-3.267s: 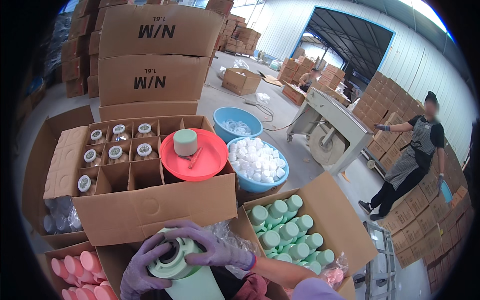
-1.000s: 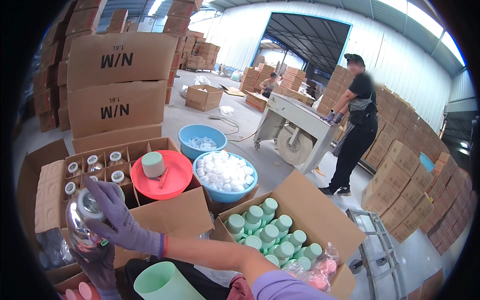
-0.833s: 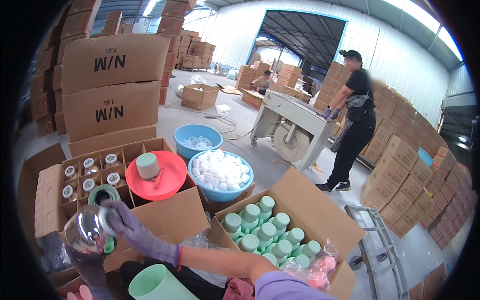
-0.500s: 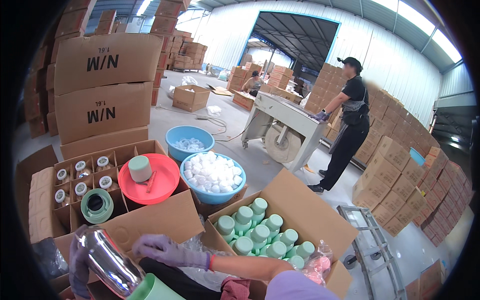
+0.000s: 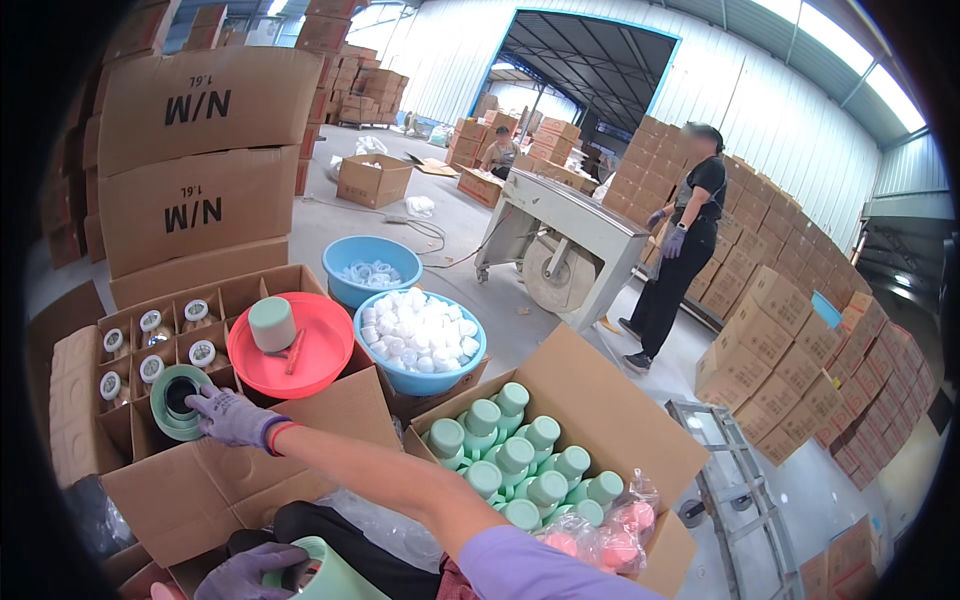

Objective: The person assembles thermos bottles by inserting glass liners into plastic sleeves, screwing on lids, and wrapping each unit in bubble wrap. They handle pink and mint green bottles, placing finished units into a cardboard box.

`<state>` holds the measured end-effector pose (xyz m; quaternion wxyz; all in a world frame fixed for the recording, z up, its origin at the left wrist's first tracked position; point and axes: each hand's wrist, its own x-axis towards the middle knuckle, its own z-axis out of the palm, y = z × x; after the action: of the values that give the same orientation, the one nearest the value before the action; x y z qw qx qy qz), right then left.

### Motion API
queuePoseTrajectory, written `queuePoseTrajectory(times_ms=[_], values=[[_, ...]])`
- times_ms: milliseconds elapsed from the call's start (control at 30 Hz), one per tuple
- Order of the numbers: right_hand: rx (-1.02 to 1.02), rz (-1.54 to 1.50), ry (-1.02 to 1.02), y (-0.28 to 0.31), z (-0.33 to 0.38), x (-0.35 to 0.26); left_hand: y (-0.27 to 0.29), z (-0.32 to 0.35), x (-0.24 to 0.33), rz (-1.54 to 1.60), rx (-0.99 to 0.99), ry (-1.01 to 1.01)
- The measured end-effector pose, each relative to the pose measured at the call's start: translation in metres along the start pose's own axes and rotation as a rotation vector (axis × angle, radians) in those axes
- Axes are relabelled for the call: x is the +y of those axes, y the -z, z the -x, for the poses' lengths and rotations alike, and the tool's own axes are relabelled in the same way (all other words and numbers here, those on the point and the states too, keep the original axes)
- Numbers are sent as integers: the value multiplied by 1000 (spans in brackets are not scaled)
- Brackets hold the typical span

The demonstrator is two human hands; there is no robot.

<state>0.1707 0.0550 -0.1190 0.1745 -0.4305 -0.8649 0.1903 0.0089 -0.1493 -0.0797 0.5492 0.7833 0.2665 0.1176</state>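
The left hand (image 5: 245, 575), gloved in purple, grasps the rim of one pale green cylinder (image 5: 345, 580) at the near edge, with something shiny showing inside its mouth. The right hand (image 5: 235, 415), gloved alike, reaches left to one green collar (image 5: 178, 402), its fingers touching the collar's right edge; whether they are closed firmly on it I cannot tell. The collar sits in the near row of one divided carton (image 5: 265, 460), where six silvery bottles (image 5: 197, 312) with white caps are visible in two rows of three. Each cap has a round mark too small to read. At that carton's right, one red basin (image 5: 325, 345) holds one green cup (image 5: 272, 323) and one red-handled tool (image 5: 295, 352). Two blue basins stand beyond: the far basin (image 5: 340, 287) has clear rings (image 5: 372, 272), the near basin (image 5: 425, 383) a heap of white caps (image 5: 420, 330), both too jumbled to count. On the right, one open carton (image 5: 620, 420) shows eleven green-topped bottles (image 5: 515, 455), with pink pieces (image 5: 618, 548) in clear plastic at its near corner. Far left, two large cartons (image 5: 235, 140) are stacked, each printed upside down in two lines of dark characters. Two other people appear: one standing person (image 5: 690, 235) beside one wheeled machine (image 5: 575, 235), and one seated person (image 5: 497, 152) farther off.
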Motion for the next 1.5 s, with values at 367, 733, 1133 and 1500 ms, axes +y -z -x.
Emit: queuePoseTrajectory(times_ms=[367,733,1133,1500], values=[[-1,195,-91,0,-8,-38,-17,-34,14,-766,-133,245],[263,405,19,-4,-2,-44,-30,-41,11,-706,-75,294],[-43,165,84,14,-64,-17,26,-25,-61,869,1167,-10],[182,-955,115,28,80,-76,6,-57,6,-267,1424,-430]])
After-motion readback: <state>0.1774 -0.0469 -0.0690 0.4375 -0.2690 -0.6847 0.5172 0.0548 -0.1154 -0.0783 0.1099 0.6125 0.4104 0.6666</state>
